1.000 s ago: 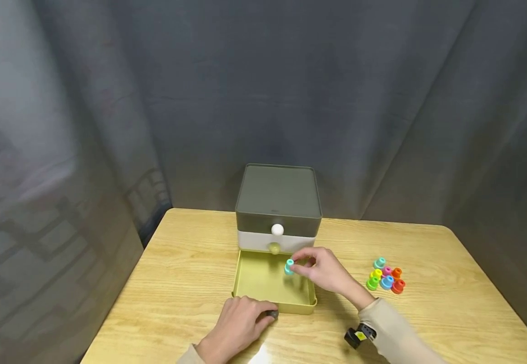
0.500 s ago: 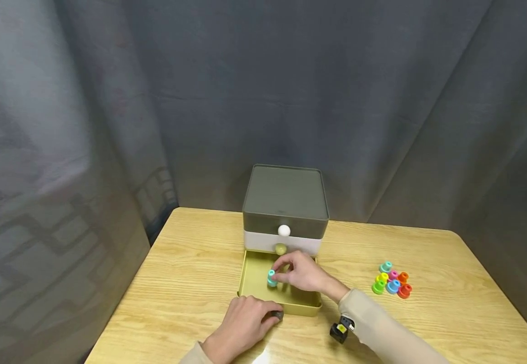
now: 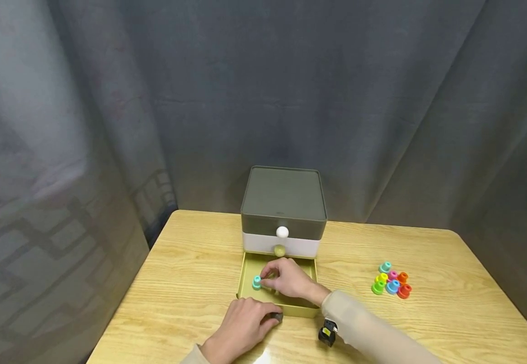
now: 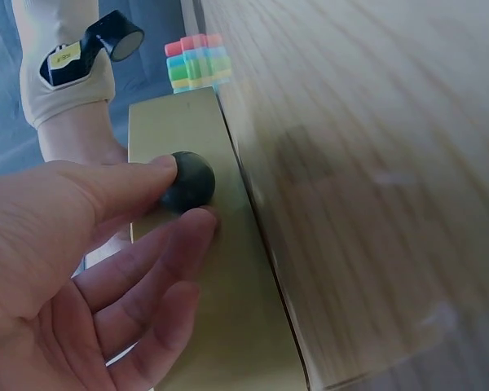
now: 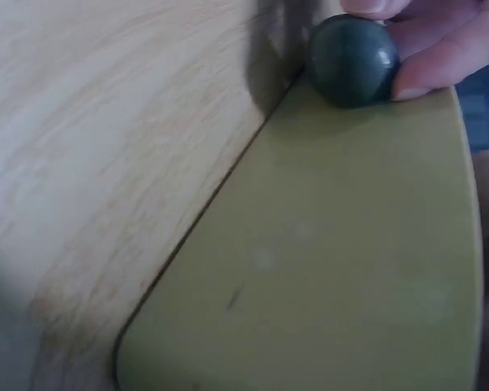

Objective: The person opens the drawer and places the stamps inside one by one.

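A yellow-green bottom drawer (image 3: 249, 298) stands pulled out from a small chest of drawers (image 3: 286, 194). My left hand (image 3: 245, 323) pinches the drawer's round dark green knob (image 4: 191, 181) between thumb and fingers. Inside the drawer, toward its left side, is a small turquoise peg-shaped piece (image 3: 256, 282) with a flared base, upright. My right hand (image 3: 288, 279) reaches over the drawer from the right, its thumb and index finger pinching that piece. The right wrist view shows only the drawer front and knob, so the piece is hidden there.
Several similar coloured pieces (image 3: 392, 283) stand in a cluster on the wooden table (image 3: 190, 263) to the right. The chest's upper drawers, with a white knob (image 3: 282, 232) and a yellow-green knob (image 3: 279, 251), are closed. A grey curtain (image 3: 263, 101) hangs behind the table.
My right hand has carried the turquoise piece leftward and lowered it into the drawer. My left hand has stayed on the knob. The head view has shifted slightly.
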`<state>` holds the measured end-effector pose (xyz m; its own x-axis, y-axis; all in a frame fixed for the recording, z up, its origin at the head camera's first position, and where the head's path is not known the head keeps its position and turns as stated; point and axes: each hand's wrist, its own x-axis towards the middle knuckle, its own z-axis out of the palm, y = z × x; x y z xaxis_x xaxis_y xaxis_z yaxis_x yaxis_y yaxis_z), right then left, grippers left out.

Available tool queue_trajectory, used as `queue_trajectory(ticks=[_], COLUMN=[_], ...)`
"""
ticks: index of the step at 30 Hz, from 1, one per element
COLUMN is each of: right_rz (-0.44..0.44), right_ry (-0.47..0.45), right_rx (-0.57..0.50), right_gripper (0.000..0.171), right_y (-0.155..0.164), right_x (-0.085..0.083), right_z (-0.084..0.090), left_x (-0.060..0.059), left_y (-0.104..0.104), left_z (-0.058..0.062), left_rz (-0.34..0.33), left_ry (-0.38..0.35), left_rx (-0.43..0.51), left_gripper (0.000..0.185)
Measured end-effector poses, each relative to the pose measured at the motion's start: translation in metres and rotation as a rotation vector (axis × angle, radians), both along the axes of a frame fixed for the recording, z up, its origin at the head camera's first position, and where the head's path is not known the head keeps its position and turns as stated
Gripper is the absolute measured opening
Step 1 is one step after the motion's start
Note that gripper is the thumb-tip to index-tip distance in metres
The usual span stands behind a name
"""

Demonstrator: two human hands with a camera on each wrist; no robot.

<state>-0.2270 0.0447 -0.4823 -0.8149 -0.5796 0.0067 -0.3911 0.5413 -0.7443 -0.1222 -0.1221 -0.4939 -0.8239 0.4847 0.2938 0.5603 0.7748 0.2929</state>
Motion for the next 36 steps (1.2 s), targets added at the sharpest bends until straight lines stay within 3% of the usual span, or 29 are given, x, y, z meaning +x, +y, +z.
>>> queue_trajectory(ticks=[5,14,26,36], right_rz=[0.010,0.008,-0.008,-0.165], right_ry=[0.064,0.024,0.052,-0.031], right_rx=[0.041,0.011,-0.064,-0.156], right_gripper=[0.003,0.004,0.019,0.025], right_y=[0.002,0.008,0.045,0.102], right_x=[-0.001,-0.002,-0.002,0.007], right_z=[-0.004,0.001,0.026,0.035], left_x=[0.000,-0.001,0.000,0.000], left_y=[0.000,-0.001,-0.001,-0.001], left_z=[-0.001,-0.001,-0.001,-0.002], left_rz=[-0.001,0.008,0.010,-0.003], left_ry=[-0.014,-0.028,-0.035,-0.097], left_rx=[0.013,0.021,0.024,0.062], left_gripper=[0.014,0.015,0.017,0.017])
